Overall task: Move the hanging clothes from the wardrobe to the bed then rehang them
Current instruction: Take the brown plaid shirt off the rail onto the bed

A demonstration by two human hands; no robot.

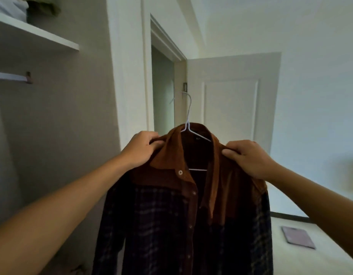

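A dark plaid shirt [161, 215] with a brown corduroy collar and yoke hangs on a white wire hanger [188, 116], held up in front of me. My left hand [142, 149] grips the shirt's left shoulder beside the collar. My right hand [247, 157] pinches the right shoulder. The hanger's hook points up, free of any rail. The open wardrobe is at the left, with its hanging rail [11, 77] bare where it shows.
A white wardrobe shelf [38, 35] at upper left carries folded clothes [42, 7]. A white door [233, 100] stands open behind the shirt beside a doorway [162, 88]. A flat grey-purple pad [297, 237] lies on the pale floor at lower right.
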